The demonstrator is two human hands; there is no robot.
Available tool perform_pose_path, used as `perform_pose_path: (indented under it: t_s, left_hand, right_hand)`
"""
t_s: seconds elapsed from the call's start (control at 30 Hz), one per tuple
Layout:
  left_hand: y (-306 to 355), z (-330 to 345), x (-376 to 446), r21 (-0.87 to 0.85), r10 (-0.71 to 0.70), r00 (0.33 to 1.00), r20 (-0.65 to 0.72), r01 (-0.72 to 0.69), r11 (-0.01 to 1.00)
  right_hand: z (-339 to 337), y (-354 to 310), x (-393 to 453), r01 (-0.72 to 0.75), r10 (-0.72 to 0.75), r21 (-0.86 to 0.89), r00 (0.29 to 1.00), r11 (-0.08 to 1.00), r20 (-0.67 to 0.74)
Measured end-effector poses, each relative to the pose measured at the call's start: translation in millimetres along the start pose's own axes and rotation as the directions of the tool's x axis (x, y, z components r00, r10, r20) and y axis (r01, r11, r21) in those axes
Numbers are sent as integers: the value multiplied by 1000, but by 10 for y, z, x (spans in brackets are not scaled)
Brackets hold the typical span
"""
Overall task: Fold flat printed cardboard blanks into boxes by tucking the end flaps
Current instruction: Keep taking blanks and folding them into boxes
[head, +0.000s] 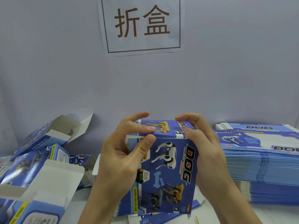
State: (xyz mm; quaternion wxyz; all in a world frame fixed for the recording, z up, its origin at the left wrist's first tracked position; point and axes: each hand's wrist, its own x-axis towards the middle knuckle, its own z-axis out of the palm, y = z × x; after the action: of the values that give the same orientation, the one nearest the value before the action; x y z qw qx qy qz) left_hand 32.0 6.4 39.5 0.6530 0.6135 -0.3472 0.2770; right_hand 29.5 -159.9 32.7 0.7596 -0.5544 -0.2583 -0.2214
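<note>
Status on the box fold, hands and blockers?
Left hand and right hand both grip the box, fingers on its top end. Flat blanks stacked right. Nothing blocking.

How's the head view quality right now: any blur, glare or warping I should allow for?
Head view: even, soft light, no glare; box in both hands, left hand, right hand, reads fairly sharp; folded boxes at the left edge look soft and stretched; blank stack bows with wide-angle distortion.

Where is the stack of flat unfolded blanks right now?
In the head view, the stack of flat blanks lies on the table at the right, just beyond the right hand, which holds the box together with the left hand.
</note>
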Motion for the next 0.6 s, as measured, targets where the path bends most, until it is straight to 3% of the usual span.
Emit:
perform_pose_path:
  t_s: [0.17,0.6]
  left_hand:
    - [-3,2,-5,-86,-47,999,2,47,995]
    - [-73,114,-23,115,81,994,-77,-72,991]
  right_hand:
    - [7,-7,-1,-47,46,24,999,999,19]
    - [-13,-49,5,-50,48,-72,998,996,-33]
